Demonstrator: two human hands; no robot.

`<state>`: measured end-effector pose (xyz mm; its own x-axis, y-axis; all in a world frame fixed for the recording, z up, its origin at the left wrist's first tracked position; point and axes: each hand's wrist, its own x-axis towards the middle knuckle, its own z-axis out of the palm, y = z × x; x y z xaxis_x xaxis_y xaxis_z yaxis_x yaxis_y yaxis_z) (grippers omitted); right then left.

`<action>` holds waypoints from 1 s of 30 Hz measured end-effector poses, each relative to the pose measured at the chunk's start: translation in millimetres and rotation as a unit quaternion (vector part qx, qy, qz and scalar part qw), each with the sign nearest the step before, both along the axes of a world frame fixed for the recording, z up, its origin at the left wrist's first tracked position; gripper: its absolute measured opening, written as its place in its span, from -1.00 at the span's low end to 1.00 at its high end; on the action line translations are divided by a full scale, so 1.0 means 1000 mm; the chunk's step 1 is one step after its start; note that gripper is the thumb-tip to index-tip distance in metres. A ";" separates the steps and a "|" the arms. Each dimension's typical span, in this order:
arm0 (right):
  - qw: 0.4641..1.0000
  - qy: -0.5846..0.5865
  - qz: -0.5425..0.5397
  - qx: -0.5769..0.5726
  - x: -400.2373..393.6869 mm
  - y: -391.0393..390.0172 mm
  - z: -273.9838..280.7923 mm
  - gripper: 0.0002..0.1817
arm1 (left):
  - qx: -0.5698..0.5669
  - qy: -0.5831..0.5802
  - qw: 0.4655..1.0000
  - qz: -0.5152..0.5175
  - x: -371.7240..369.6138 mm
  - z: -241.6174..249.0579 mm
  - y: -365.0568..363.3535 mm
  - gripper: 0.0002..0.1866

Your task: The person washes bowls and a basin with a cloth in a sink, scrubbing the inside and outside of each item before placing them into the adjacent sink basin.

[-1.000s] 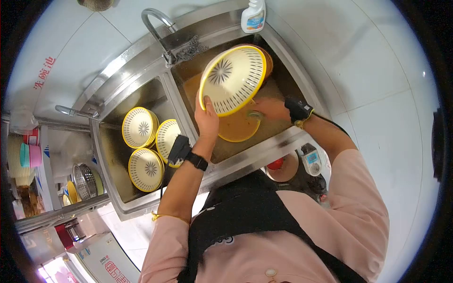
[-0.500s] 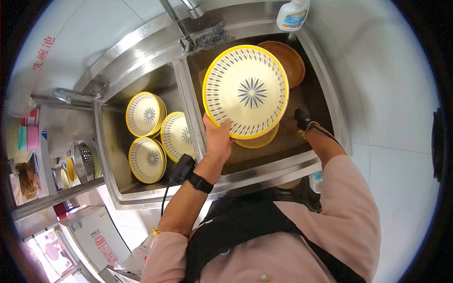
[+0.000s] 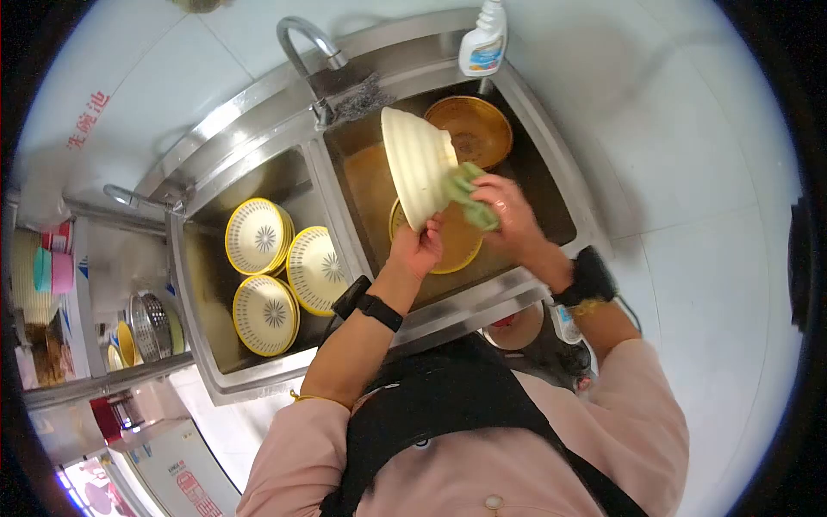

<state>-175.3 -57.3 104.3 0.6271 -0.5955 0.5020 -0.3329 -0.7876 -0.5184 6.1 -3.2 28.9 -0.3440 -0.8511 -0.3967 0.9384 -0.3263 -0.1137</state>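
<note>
The person's left forearm comes up from the lower left, over the front edge of the sink, and slants toward the right; a black band and a small black device sit at its wrist. The left hand (image 3: 418,248) is closed on the lower edge of a pale bowl (image 3: 415,168), fingers bent around it in a narrow pinch. That bowl is held up on its side above the right basin (image 3: 551,185), its ribbed outside in view, its opening facing left and its foot facing right. The right arm reaches in from the lower right with the elbow bent, the wrist carrying another black device and a gold-coloured bracelet. The right hand (image 3: 515,215) grips a bunched green cloth (image 3: 469,196) between its fingers, close to the bowl's foot; blur makes it hard to tell whether cloth and bowl touch at every point. Beneath the hands, a yellow-rimmed bowl (image 3: 457,257) lies in the murky water, and a brown bowl (image 3: 474,129) rests near the far right corner. In the left basin (image 3: 207,284), patterned bowls (image 3: 257,237) stand in three groups with their insides facing up. A spray bottle (image 3: 484,43) stands on the back ledge, well apart from both hands.
</note>
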 end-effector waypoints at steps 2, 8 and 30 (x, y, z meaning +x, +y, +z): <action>0.997 0.010 -0.031 -0.068 0.029 0.018 0.006 -0.46 | -0.055 0.054 0.997 -0.010 -0.014 0.017 -0.002 -0.78; 0.989 -0.024 -0.116 -0.086 0.054 0.012 0.019 -0.38 | 0.013 -0.095 0.983 -0.155 0.000 0.022 0.008 -0.90; 0.569 -0.500 -0.011 0.653 0.043 -0.010 -0.044 -0.51 | -0.027 -0.051 0.967 -0.247 0.003 0.039 0.052 -0.68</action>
